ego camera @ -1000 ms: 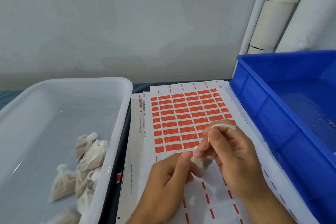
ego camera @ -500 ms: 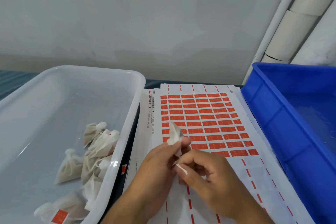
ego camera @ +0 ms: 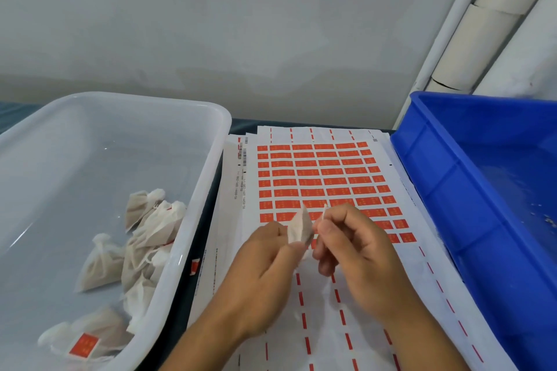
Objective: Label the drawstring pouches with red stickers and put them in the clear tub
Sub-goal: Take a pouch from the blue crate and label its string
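The pouch (ego camera: 299, 227) has come up from behind the fingers since a moment ago and now stands on edge between both hands, above the sticker sheet (ego camera: 319, 178) on the desk. The left hand (ego camera: 265, 256) grips its lower left side, thumb and fingers curled around the cloth. The right hand (ego camera: 349, 238) pinches what looks like the drawstring (ego camera: 324, 211) just beside the pouch's right edge, so I'd say the neck is being cinched before labelling. The clear tub (ego camera: 193, 238), holding finished pouches (ego camera: 144, 238), lies near on the left; the blue crate (ego camera: 452, 190) on the right.
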`<state>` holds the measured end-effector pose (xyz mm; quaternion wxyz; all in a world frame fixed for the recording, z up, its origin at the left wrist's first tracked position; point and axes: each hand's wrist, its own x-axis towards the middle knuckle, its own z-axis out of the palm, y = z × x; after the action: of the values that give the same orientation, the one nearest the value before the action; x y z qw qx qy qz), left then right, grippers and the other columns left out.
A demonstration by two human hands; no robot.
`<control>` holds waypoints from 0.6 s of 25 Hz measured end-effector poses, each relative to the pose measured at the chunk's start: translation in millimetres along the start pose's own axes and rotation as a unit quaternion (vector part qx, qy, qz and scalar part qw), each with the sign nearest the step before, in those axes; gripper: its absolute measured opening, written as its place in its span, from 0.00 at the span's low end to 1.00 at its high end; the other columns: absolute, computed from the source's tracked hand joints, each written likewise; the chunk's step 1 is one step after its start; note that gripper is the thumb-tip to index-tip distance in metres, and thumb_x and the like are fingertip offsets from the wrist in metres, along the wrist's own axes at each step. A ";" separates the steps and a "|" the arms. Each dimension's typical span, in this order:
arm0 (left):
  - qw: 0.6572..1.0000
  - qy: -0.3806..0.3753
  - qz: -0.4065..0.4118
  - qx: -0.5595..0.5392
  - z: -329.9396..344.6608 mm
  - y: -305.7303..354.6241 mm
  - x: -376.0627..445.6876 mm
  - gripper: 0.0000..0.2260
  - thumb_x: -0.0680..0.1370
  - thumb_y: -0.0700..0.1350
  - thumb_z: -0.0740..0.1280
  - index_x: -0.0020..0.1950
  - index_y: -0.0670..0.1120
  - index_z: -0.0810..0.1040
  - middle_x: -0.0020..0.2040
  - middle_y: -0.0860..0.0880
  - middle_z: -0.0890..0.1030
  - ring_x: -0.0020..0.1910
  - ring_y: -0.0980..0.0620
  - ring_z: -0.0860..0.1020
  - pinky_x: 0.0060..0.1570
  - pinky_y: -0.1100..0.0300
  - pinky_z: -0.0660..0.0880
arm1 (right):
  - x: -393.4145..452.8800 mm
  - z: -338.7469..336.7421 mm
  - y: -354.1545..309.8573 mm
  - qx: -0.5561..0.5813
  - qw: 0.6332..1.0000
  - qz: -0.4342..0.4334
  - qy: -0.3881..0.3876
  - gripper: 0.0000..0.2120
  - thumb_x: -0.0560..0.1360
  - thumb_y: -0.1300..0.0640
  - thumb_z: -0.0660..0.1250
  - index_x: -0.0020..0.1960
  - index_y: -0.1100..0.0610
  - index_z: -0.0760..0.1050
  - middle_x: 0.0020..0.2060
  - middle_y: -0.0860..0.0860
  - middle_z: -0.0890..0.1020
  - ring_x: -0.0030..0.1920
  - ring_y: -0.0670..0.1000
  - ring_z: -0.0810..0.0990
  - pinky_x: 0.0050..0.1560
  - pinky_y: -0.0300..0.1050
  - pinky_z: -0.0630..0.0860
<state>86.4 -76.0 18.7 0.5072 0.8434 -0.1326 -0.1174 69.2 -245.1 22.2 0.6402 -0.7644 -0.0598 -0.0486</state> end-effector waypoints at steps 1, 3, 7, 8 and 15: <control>0.999 -0.003 0.027 0.039 1.7 -1.3 -0.1 0.18 0.77 0.63 0.54 0.40 0.53 0.76 0.45 0.59 0.76 0.47 0.59 0.75 0.45 0.60 0.76 | -0.5 -0.5 -1.1 -0.007 1.000 -0.015 0.002 0.06 0.79 0.47 0.64 0.47 0.44 0.78 0.37 0.49 0.83 0.35 0.51 0.83 0.36 0.38 0.79; 0.991 -0.015 0.077 0.109 5.9 -5.0 0.4 0.17 0.77 0.60 0.57 0.37 0.51 0.76 0.43 0.57 0.75 0.47 0.58 0.74 0.45 0.58 0.76 | -2.1 -1.4 -3.6 -0.040 0.998 -0.053 0.006 0.05 0.80 0.47 0.65 0.48 0.45 0.78 0.38 0.46 0.83 0.37 0.50 0.83 0.38 0.36 0.79; 0.974 -0.016 0.134 0.182 11.4 -10.5 1.2 0.19 0.79 0.62 0.57 0.38 0.50 0.75 0.45 0.57 0.77 0.50 0.58 0.74 0.49 0.57 0.75 | -5.0 0.0 -3.2 -0.171 0.976 -0.131 0.021 0.04 0.80 0.44 0.66 0.50 0.40 0.79 0.49 0.36 0.81 0.54 0.48 0.81 0.51 0.34 0.78; 0.972 -0.013 0.138 0.188 12.1 -10.3 0.7 0.22 0.80 0.64 0.54 0.41 0.51 0.77 0.46 0.58 0.77 0.51 0.57 0.74 0.50 0.57 0.74 | -4.9 0.6 -2.9 -0.183 0.973 -0.136 0.024 0.03 0.79 0.43 0.66 0.50 0.39 0.79 0.51 0.35 0.80 0.57 0.47 0.80 0.55 0.33 0.77; 0.992 -0.038 0.121 0.019 13.5 -6.0 0.4 0.20 0.84 0.56 0.50 0.56 0.59 0.83 0.58 0.62 0.79 0.62 0.58 0.76 0.58 0.65 0.74 | -1.8 -3.4 2.3 -0.121 0.992 -0.026 -0.037 0.13 0.77 0.35 0.62 0.57 0.37 0.78 0.52 0.33 0.82 0.58 0.39 0.80 0.51 0.29 0.77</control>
<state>82.9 -84.5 7.1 0.4963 0.8254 -0.2554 -0.0849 67.8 -248.9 20.2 0.5391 -0.8354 -0.0974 -0.0439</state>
